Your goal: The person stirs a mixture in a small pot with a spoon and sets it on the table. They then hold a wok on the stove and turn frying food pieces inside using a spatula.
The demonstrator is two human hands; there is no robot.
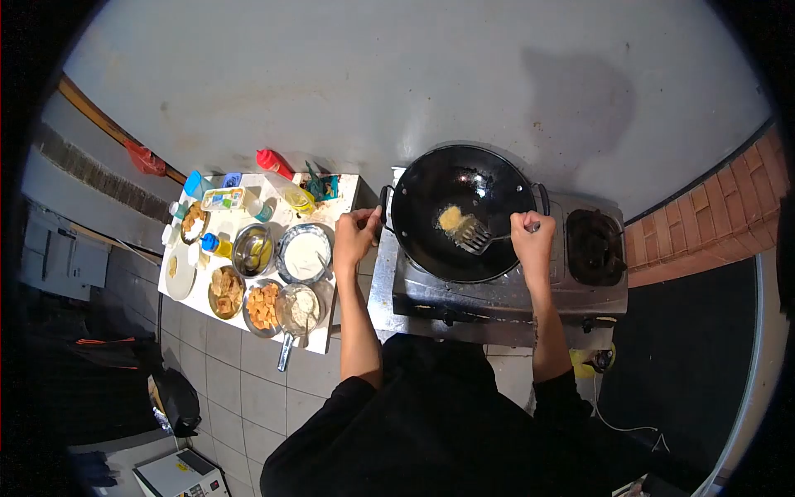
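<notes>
Black metal, deep and round — a two-handled wok (460, 176) at two o'clock from the middle of the view, set over the left burner of a silver metal two-burner stove (431, 302). Inside, near the wok's middle, a lumpy golden-yellow piece of food (451, 218); at its five o'clock side, seemingly touching, a slotted metal spatula (475, 238). Wrapped in a fist around the spatula's handle at three o'clock: the right hand (532, 246), above the wok's rim between three and four. Brought together at nine o'clock: thumb and fingertips of the left hand (356, 236), pinching the wok's curved black loop handle (384, 199).

Farther out at nine, a white rectangular table (349, 192). On it, nearest the left hand, a round dish of white powder (281, 258); beyond that, a shiny steel bowl with yellowish contents (236, 246). Toward eight o'clock, side by side, a long-handled saucepan of pale, lumpy mixture (284, 316) and a round plate of orange-brown pieces (263, 333). Up at ten — a red plastic bottle (274, 162), tilted in view.
</notes>
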